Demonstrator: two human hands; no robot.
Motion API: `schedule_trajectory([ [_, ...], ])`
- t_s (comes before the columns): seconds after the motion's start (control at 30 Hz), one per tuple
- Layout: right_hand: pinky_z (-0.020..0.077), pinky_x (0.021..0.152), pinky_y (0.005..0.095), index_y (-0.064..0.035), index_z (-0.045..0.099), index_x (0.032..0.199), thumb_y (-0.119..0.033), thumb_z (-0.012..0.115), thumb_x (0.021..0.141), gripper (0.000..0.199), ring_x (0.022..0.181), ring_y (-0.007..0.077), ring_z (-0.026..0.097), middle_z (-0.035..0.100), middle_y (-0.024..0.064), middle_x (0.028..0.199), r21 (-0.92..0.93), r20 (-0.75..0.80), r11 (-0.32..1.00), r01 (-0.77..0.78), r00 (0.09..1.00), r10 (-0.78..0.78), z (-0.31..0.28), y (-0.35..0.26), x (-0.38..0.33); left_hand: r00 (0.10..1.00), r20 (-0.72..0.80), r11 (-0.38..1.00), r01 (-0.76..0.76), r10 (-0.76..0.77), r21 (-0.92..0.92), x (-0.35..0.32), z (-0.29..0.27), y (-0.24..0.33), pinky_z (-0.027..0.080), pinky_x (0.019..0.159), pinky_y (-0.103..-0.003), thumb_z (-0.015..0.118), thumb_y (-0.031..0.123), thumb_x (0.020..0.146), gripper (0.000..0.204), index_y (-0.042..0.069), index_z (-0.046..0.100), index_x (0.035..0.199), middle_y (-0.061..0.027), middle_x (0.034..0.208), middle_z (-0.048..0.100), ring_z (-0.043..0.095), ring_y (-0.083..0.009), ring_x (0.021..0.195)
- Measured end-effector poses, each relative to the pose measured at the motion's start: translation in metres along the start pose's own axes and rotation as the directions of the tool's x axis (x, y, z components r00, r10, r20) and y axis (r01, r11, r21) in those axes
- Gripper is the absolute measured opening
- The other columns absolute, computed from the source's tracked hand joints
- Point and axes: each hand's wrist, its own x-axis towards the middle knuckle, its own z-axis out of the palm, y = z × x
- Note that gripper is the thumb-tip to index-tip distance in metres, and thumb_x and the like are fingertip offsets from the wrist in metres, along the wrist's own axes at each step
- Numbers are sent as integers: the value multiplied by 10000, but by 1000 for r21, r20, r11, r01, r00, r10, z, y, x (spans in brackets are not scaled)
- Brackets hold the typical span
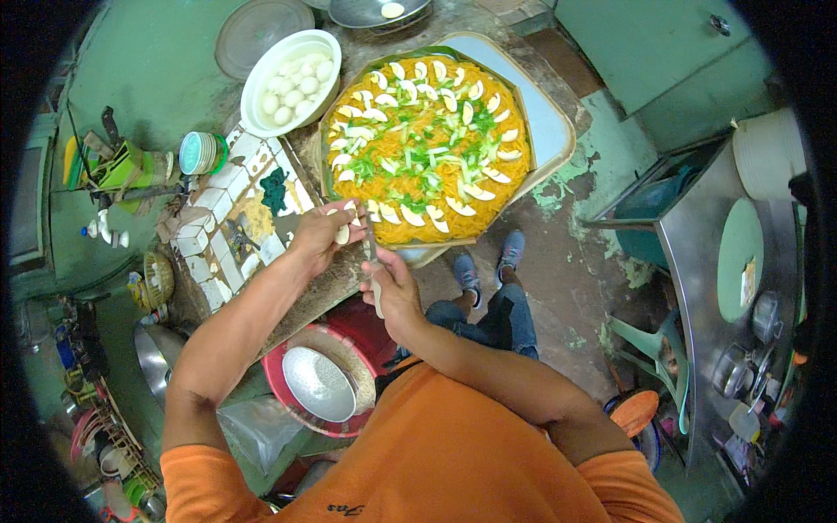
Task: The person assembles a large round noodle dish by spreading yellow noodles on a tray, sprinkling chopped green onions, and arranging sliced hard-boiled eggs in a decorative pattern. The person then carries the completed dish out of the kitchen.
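Note:
A large tray of orange noodles [349,196] lies ahead of me, topped with egg slices and chopped green vegetables. My left hand [321,234] is by the tray's near left edge, its fingers closed around pieces of boiled egg [343,234]. In my right hand [397,292] is a knife [377,283], gripped by its pale handle. The blade points up toward the egg, close to my left fingers; whether it touches the egg I cannot tell. Left of the noodles stands a white basin [253,103] with several peeled boiled eggs in liquid [302,85].
A tiled counter [202,228] runs to the left, with a green scouring pad [273,192] on it. A wok [377,10] sits at the back. Below the counter edge stands a red tub [279,383] holding a metal bowl [318,383]. A metal table [697,261] is at the right.

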Motion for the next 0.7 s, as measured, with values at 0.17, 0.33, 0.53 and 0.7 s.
schedule_trajectory([
  [0.17, 471, 610, 232, -83, 496, 1316, -156, 588, 973, 362, 744, 91, 564, 612, 36, 1028, 131, 55, 990, -48, 998, 41, 8, -4, -6, 999, -2, 993, -54, 54, 104, 1, -3, 6, 584, 854, -323, 536, 62, 962, 298, -41, 542, 1241, -135, 1101, 664, 685, -242, 986],
  [0.33, 450, 597, 226, -83, 490, 1322, -151, 607, 963, 384, 732, 86, 538, 583, 29, 990, -30, 119, 999, 24, 993, -20, 11, 16, 1, 996, 80, 993, 41, -50, 115, 4, -18, 23, 596, 844, -331, 460, 54, 989, 287, -72, 523, 1239, -174, 1121, 660, 688, -265, 1002],
  [0.53, 473, 579, 251, -126, 503, 1284, -198, 539, 996, 298, 713, 115, 572, 586, 50, 1051, 140, -22, 989, 40, 999, -37, 49, 23, 32, 1000, -23, 982, 5, 0, 190, 23, -27, 32, 603, 829, -331, 500, 66, 979, 303, -65, 530, 1251, -174, 1106, 667, 699, -250, 930],
  [0.7, 499, 577, 275, -112, 450, 1344, -180, 419, 1029, 323, 718, 166, 619, 637, 91, 1081, 273, 33, 959, -80, 997, 74, 52, 1, 21, 996, 0, 955, -82, 85, 285, 29, -20, 25, 583, 822, -315, 523, 53, 970, 297, -57, 582, 1240, -141, 1046, 685, 698, -225, 913],
])
